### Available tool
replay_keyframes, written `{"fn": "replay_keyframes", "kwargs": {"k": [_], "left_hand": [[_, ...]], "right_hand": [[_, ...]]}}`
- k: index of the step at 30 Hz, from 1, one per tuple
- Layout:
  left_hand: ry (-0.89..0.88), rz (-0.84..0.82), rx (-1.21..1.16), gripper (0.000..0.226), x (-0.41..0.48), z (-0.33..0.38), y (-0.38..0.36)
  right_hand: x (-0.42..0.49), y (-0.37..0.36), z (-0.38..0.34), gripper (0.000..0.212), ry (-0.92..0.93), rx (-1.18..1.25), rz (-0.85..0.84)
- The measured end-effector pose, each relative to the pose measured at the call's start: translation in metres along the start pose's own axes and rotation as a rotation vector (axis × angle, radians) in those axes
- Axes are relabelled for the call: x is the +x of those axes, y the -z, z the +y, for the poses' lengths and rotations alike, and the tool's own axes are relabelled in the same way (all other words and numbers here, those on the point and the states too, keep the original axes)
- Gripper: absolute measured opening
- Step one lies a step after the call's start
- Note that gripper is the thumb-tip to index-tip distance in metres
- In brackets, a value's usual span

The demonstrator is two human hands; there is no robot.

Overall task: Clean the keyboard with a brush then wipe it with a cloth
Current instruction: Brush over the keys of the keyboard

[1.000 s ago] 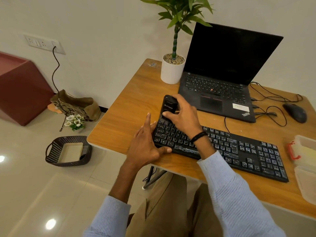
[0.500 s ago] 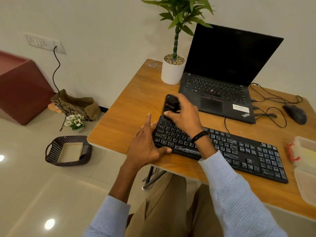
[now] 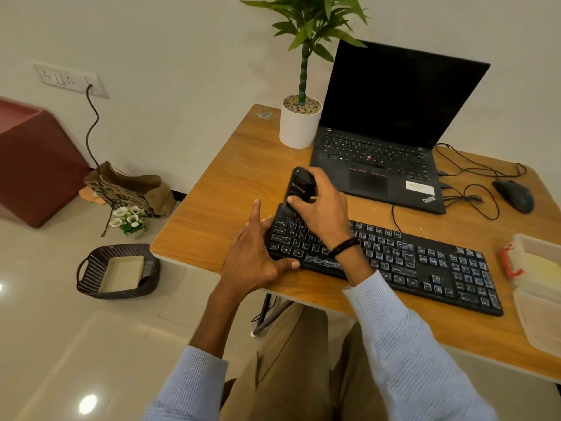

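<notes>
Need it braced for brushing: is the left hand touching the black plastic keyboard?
Touching. Head view shows the left hand with thumb on the black plastic keyboard, front edge.

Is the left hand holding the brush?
No, the right hand grips the brush over the keyboard, while the left hand rests against the keyboard's left end.
</notes>
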State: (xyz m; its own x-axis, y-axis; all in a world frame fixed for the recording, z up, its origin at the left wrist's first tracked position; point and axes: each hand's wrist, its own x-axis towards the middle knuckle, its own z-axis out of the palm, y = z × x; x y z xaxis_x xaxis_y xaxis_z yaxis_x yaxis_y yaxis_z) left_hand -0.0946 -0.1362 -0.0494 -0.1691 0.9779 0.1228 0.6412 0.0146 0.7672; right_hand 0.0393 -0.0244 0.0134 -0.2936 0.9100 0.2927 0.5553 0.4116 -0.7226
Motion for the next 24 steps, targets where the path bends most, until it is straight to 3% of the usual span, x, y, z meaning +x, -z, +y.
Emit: {"fn": "replay_keyframes", "kwargs": {"k": [3,7,11,15,19,22,24], "left_hand": [[0.010,0.006,-0.017,0.144,0.000,-0.002,0.001],[0.009,-0.002,-0.008,0.145,0.000,0.001,0.001],[0.026,0.001,-0.028,0.145,0.000,0.001,0.002],[0.040,-0.005,-0.029,0.148,0.000,0.002,0.002],[0.050,0.000,-0.035,0.148,-0.001,0.002,0.002],[0.042,-0.006,-0.026,0.148,0.000,0.004,0.003],[0.041,-0.007,-0.027,0.148,0.000,0.004,0.003]], "right_hand": [[-0.004,0.004,-0.001,0.046,0.034,-0.031,-0.135],[-0.003,0.013,0.004,0.042,-0.023,-0.044,-0.011],[-0.007,0.013,-0.001,0.050,0.005,-0.041,-0.201],[-0.011,0.010,0.003,0.043,0.001,-0.044,0.020],[-0.012,0.015,0.000,0.045,0.035,-0.054,-0.203],[-0.011,0.021,0.003,0.045,0.001,-0.032,-0.057],[-0.012,0.023,0.004,0.045,-0.004,-0.010,-0.089]]}}
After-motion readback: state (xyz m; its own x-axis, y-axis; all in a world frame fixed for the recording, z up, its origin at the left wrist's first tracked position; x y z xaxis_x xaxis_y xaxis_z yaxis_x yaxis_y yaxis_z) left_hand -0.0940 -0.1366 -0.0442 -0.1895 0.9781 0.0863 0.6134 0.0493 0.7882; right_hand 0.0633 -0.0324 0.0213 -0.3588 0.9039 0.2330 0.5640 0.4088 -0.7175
